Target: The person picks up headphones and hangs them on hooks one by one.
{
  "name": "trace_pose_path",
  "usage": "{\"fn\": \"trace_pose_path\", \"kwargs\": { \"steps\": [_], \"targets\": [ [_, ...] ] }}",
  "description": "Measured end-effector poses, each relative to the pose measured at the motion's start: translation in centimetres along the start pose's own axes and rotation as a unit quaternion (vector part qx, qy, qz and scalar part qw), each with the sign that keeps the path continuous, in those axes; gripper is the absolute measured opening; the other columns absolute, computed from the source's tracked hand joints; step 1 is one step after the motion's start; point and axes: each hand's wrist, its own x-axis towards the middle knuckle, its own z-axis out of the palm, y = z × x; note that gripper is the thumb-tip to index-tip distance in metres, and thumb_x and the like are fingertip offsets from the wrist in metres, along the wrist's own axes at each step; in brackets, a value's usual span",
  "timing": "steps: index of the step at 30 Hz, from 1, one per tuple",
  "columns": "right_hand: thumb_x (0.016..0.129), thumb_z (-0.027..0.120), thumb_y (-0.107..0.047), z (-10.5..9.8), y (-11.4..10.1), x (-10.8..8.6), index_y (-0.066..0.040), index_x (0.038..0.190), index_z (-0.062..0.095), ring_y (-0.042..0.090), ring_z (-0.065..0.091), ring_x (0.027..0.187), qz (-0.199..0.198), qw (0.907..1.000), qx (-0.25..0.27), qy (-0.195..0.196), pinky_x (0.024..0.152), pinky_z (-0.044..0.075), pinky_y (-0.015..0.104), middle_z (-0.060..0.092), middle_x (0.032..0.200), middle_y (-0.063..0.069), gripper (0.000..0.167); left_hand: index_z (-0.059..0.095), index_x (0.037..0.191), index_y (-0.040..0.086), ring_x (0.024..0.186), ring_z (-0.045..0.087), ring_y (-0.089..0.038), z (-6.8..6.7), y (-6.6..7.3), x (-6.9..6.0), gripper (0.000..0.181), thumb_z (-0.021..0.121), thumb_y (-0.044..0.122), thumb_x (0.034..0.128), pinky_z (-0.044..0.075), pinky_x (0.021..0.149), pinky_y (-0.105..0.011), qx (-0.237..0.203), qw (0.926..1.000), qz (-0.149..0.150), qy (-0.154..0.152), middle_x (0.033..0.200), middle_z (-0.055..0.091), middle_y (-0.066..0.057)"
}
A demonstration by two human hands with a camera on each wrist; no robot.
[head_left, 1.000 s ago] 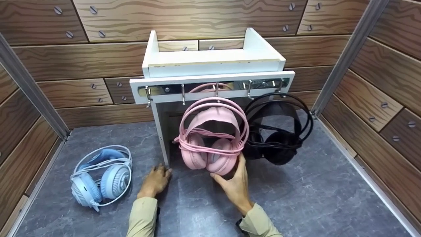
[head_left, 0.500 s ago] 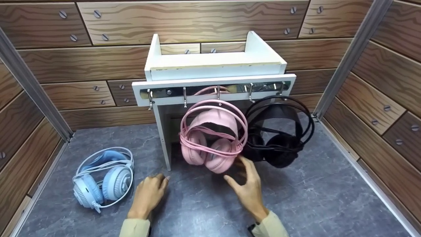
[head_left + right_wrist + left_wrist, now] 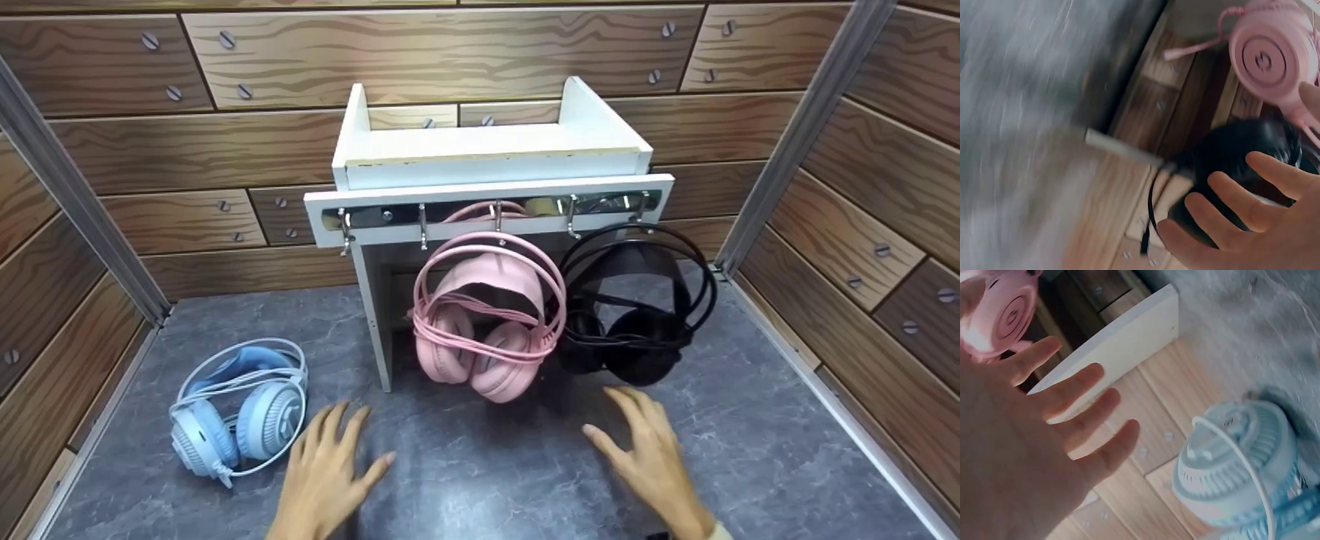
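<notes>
Pink headphones (image 3: 504,375), their cable wound round them, hang from a middle hook of the white rack (image 3: 480,187). Black headphones (image 3: 641,364) hang to the right of them, on the hook at that end. On the grey surface at the left lie light blue headphones (image 3: 262,420) with a white cable. My left hand (image 3: 322,469), fingers spread, is just right of the blue pair and holds nothing. My right hand (image 3: 649,457) is in front of the black pair, fingers extended and apart from it. In the right wrist view, its fingers (image 3: 1224,216) overlap the black headphones.
Bare metal hooks (image 3: 422,226) are on the rack's left part. Its side panel (image 3: 373,322) stands on the grey surface (image 3: 480,465). Wood-patterned walls (image 3: 225,150) with metal corner strips enclose the back and both sides.
My right hand has let go of the pink headphones and moved right and toward me. The left hand has drawn back from the rack's leg, and its fingers have spread. The pink headphones stay hanging.
</notes>
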Motion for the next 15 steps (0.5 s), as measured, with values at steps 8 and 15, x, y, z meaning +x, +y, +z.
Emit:
{"fn": "trace_pose_path", "kwargs": {
  "steps": [8,15],
  "targets": [
    [0.084,0.078,-0.036,-2.4,0.0,-0.9,-0.005,0.133,0.061,0.041,0.056,0.115,0.025,0.9964,-0.069,-0.043,0.073,0.05,0.067,0.058,0.131,0.02,0.061,0.06,0.139,0.01,0.132,0.041,-0.05,-1.0,-0.1,-2.7,0.077,0.07,0.063,0.0836,0.031,0.104,-0.068,0.03,0.9969,-0.064,-0.035,0.145,0.048,-0.025],
    [0.088,0.074,-0.042,-3.2,-0.3,-1.1,-0.006,0.137,0.058,0.044,0.054,0.12,0.03,0.9938,-0.082,-0.068,0.075,0.048,0.071,0.055,0.136,0.022,0.063,0.062,0.138,0.01,0.133,0.041,-0.05,-2.0,0.0,-2.5,0.076,0.069,0.065,0.0849,0.031,0.103,-0.072,0.044,0.9931,-0.096,-0.051,0.145,0.05,-0.024]
  ]
}}
